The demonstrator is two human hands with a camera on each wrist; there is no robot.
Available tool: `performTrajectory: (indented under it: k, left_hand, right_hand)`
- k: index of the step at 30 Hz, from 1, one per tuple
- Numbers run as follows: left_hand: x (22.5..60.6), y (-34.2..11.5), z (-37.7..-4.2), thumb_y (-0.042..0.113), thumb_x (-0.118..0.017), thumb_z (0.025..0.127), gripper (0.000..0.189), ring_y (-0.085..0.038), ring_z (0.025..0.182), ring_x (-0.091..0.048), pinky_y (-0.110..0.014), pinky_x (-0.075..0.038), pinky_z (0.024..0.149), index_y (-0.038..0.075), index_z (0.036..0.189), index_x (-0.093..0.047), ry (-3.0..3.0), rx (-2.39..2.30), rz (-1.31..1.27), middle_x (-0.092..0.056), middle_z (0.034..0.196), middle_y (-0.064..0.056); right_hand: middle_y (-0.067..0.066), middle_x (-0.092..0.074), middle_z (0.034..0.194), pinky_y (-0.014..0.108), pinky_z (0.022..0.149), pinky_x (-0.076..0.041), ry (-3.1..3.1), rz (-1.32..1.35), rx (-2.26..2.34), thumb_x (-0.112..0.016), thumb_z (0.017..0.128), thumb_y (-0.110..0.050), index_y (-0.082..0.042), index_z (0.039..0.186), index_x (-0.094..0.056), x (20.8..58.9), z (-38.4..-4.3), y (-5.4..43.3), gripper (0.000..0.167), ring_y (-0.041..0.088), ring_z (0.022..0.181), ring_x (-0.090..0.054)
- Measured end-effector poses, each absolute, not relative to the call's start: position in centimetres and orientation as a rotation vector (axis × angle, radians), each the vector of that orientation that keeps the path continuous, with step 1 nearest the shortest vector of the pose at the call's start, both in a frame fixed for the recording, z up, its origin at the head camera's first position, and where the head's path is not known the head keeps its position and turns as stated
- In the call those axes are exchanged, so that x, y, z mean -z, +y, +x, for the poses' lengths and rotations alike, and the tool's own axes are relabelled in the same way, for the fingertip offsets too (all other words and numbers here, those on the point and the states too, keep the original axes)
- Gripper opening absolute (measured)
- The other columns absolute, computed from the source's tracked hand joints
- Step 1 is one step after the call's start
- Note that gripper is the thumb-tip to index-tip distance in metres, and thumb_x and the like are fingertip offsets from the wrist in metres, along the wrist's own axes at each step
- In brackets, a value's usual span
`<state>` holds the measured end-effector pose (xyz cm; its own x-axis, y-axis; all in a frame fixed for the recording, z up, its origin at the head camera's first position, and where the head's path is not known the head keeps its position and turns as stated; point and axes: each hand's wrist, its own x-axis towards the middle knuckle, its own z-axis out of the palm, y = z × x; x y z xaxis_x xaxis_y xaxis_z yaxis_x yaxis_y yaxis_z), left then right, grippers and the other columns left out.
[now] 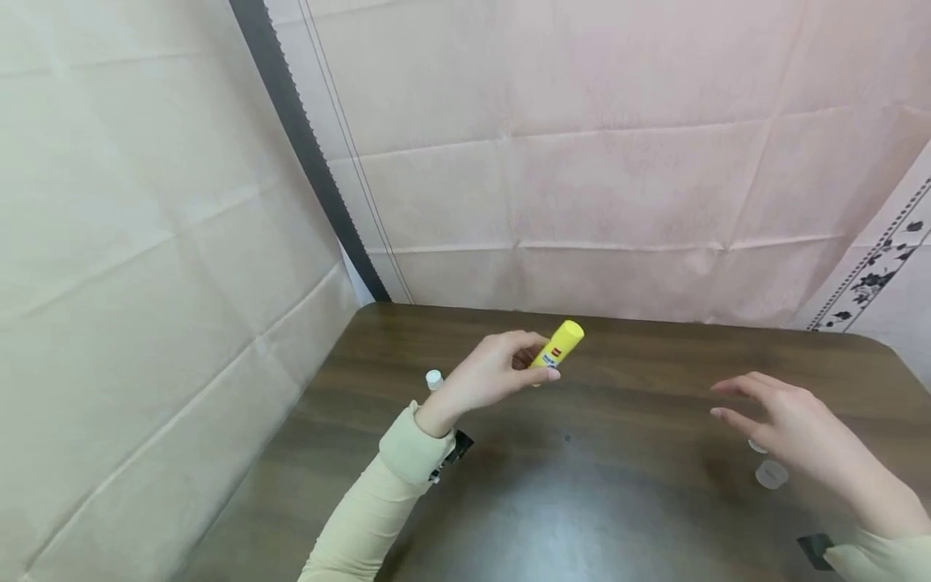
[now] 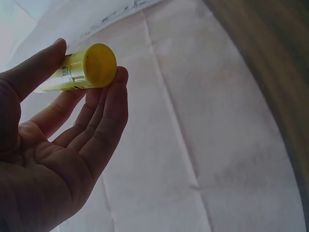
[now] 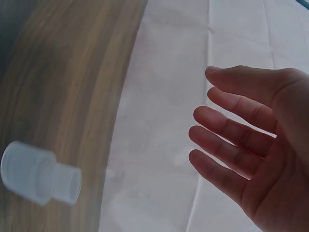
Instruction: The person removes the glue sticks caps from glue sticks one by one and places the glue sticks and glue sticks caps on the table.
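In the head view a yellow glue stick [image 1: 564, 342] is pinched between the thumb and fingers of my left hand [image 1: 490, 373], tilted above the table. The left wrist view shows the glue stick [image 2: 91, 66] end-on, with the thumb on one side and fingertips on the other. My right hand [image 1: 796, 424] hovers over the right side of the table, holding nothing. Its fingers [image 3: 227, 123] are spread and slightly bent. Beside it lies a translucent plastic container [image 3: 36, 171] with a narrower neck; the hand partly covers it in the head view.
A small white-topped object [image 1: 434, 379] stands behind my left wrist, its lower part hidden. The dark wooden table [image 1: 582, 517] ends at hanging pale cloth [image 1: 618, 202] at the back, with more cloth [image 1: 145, 323] on the left.
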<state>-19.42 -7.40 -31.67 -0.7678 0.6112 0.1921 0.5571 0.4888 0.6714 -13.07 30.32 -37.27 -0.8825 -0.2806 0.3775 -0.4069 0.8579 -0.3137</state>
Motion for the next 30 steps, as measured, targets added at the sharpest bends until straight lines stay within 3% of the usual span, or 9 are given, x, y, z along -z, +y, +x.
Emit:
performTrajectory:
  k: [4, 11, 14, 18, 30]
  left_hand:
    - [33.0, -6.1, -18.7, 0.029, -0.076, 0.093, 0.035, -0.004, 0.081, -0.06, -0.019, -0.052, 0.071, 0.011, 0.121, -0.068, 2.612, -1.088, 1.087, -0.065, 0.095, 0.007]
    - [34.9, -5.1, -17.4, 0.028, -0.077, 0.091, 0.032, -0.002, 0.078, -0.057, -0.017, -0.051, 0.068, 0.011, 0.117, -0.069, 2.588, -1.048, 1.115, -0.063, 0.091, 0.009]
    - [35.3, -4.9, -16.9, 0.03, -0.077, 0.092, 0.032, 0.0, 0.078, -0.057, -0.016, -0.05, 0.07, 0.011, 0.117, -0.069, 2.592, -1.018, 1.142, -0.063, 0.091, 0.01]
    - [35.5, -4.9, -16.2, 0.031, -0.076, 0.092, 0.032, 0.0, 0.079, -0.057, -0.015, -0.05, 0.071, 0.011, 0.116, -0.069, 2.583, -1.011, 1.156, -0.063, 0.091, 0.01]
    - [34.9, -4.6, -15.7, 0.029, -0.076, 0.092, 0.031, 0.001, 0.078, -0.057, -0.016, -0.05, 0.067, 0.01, 0.116, -0.07, 2.589, -1.018, 1.171, -0.062, 0.09, 0.01]
  right_hand:
    - [0.003, -0.07, 0.111, 0.051, 0.078, -0.049, -2.591, 0.574, -0.528, -0.083, 0.083, -0.019, -0.017, 0.112, -0.071, 37.1, -12.6, 28.7, 0.032, 0.032, 0.099, -0.068]
    - [-0.001, -0.068, 0.114, 0.039, 0.082, -0.047, -2.412, 0.702, -0.521, -0.084, 0.08, -0.016, -0.018, 0.121, -0.068, 35.2, -11.3, 25.0, 0.043, 0.024, 0.101, -0.067]
    - [-0.001, -0.067, 0.115, 0.034, 0.082, -0.048, -2.314, 0.791, -0.51, -0.072, 0.094, -0.033, -0.015, 0.123, -0.068, 34.3, -11.0, 23.6, 0.035, 0.02, 0.102, -0.066]
    - [0.001, -0.067, 0.117, 0.033, 0.079, -0.05, -2.192, 0.918, -0.489, -0.043, 0.105, -0.05, -0.011, 0.123, -0.068, 33.4, -10.7, 22.0, 0.05, 0.018, 0.102, -0.066]
    - [0.002, -0.069, 0.111, 0.037, 0.071, -0.056, -2.087, 1.139, -0.398, -0.036, 0.107, -0.045, -0.008, 0.113, -0.071, 31.5, -11.7, 19.3, 0.051, 0.019, 0.092, -0.069]
